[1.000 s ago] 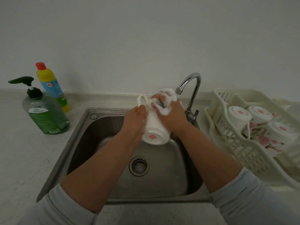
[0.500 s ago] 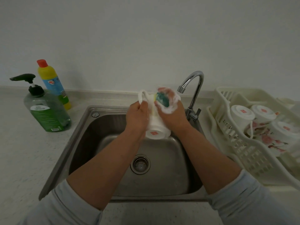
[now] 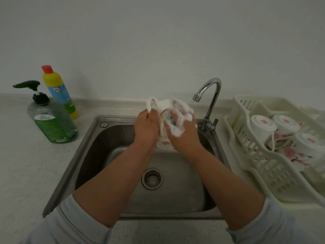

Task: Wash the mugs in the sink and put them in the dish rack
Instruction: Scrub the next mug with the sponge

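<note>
Mug [image 3: 162, 105] whereabouts?
Held above the sink [image 3: 105, 147], gripped by the left hand [image 3: 146, 127].
And the right hand [image 3: 182, 136]?
A foamy sponge [image 3: 168, 118] is clutched in it, pressed against the mug.

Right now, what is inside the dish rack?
Three white mugs lie tilted in the dish rack, bases toward the camera. Whatever is under or behind them is hidden.

Plain grey wall [image 3: 158, 41] w/ speckled counter [image 3: 26, 164]
</note>
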Demonstrator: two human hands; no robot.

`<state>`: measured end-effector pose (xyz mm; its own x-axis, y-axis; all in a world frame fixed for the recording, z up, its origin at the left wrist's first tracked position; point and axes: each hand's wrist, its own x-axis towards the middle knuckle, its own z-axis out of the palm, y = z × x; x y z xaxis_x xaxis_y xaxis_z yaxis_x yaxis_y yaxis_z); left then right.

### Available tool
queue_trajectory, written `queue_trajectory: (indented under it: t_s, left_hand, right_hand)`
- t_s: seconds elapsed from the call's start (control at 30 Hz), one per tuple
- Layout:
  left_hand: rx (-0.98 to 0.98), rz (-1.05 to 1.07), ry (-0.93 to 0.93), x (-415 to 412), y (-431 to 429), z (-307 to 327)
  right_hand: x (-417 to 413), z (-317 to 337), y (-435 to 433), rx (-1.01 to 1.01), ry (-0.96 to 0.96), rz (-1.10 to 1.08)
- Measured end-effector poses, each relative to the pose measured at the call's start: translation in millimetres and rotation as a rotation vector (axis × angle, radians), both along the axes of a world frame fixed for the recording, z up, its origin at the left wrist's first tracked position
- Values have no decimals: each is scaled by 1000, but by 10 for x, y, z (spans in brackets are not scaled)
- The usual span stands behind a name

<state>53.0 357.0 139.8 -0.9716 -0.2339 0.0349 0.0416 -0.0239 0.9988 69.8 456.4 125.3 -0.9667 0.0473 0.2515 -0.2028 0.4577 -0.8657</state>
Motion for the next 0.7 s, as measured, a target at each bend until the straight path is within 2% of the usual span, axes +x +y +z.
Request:
queue_trajectory:
  t_s: [0.07,0.1,0.17,0.27,0.4,0.43,0.57,0.7]
  left_hand:
    - [-6,-25,6,-6,-15,-22]
    - [-11,-36,-14,5,-10,-34]
    - [20,-51,-95,32,16,-40]
    - [109,-41,-190,-10,27,-19]
    - [243,-4,-279,-134,-49,10]
    - [245,-14,-291,-139,-51,-11]
    - [394,-80,-355,-94,24,-91]
    - [518,-10,-361,-240,-26,-141]
  right_hand:
    - [49,-85,-2,-171,44,48]
    - [-15,-88,49,-268,60,17]
    - [-213,11,171,-331,19,-90]
    - [-291,60,219,-289,30,-125]
    - [14,-85,62,-165,125,61]
    - [11,-79,88,-171,153,54]
    - [-326,71,273,-362,52,-129]
    - [-122,-133,146,-277,12,-111]
